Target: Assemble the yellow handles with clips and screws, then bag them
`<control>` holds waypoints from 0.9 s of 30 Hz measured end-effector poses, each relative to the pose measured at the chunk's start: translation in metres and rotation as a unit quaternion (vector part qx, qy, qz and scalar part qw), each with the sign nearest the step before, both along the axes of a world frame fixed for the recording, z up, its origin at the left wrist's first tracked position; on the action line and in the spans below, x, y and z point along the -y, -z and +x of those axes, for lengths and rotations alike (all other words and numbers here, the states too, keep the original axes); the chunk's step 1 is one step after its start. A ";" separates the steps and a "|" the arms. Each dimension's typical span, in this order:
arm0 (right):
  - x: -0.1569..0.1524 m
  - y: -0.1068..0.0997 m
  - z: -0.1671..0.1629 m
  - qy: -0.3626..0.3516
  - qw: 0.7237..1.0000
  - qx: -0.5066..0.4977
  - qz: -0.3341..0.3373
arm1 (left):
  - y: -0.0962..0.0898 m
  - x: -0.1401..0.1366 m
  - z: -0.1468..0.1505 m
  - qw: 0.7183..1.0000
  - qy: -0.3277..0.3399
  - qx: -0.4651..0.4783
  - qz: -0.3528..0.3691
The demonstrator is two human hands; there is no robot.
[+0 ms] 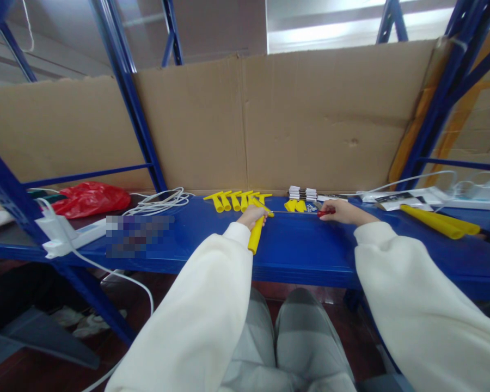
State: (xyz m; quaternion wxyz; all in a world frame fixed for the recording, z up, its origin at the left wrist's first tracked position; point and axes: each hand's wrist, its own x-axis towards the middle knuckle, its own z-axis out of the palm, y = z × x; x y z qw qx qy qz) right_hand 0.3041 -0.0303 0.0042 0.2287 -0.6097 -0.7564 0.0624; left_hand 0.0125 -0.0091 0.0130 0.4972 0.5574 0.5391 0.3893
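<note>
My left hand is closed around a yellow T-shaped plastic piece, whose thick tube points down toward me. In my right hand is the red handle of a screwdriver. Its thin shaft runs left, with the tip at or very near the crosspiece of the yellow piece. Behind my left hand stands a row of several similar yellow T-shaped pieces. Between my hands and farther back lie small flat yellow parts and a stack of small white and black items.
The blue shelf top has a cardboard panel behind it. Long yellow tubes lie at right, near a white power strip. At left are coiled white cable, a red plastic bag and another power strip.
</note>
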 end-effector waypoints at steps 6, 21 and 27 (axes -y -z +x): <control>0.002 -0.001 -0.001 -0.008 1.000 0.000 0.021 | 0.003 -0.002 0.000 1.000 0.007 0.009 0.010; 0.013 -0.011 -0.014 0.011 0.993 0.098 0.072 | 0.004 -0.004 0.000 0.998 0.005 -0.032 0.047; 0.020 -0.016 -0.021 -0.004 0.988 0.145 0.060 | 0.005 -0.005 -0.001 0.996 -0.002 -0.061 0.062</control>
